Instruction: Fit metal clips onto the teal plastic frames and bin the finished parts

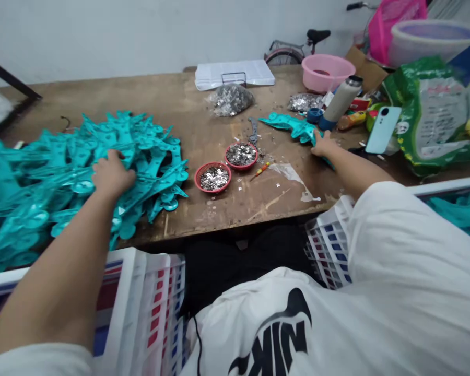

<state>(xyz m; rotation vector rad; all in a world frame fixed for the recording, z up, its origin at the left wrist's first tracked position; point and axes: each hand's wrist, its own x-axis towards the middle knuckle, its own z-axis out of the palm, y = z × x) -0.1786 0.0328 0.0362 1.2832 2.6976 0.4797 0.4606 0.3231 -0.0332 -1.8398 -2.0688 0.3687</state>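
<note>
A large heap of teal plastic parts (74, 156) covers the left of the table. My left hand (113, 175) rests on the heap's right part, fingers bent; whether it grips a piece is hidden. At the right, my right hand (323, 143) has its fingers around the end of a small row of teal parts (288, 124). Between the hands stand two red baskets of small metal pieces, one nearer (214, 178) and one farther (241, 155). A yellow-orange screwdriver (261, 170) lies beside them.
Behind the baskets are a bag of metal pieces (231, 99) and white papers (235, 73). At the right stand a bottle (341, 100), a phone (383, 129), a pink basin (328, 73) and a green bag (434, 115). White crates (141, 308) flank my lap.
</note>
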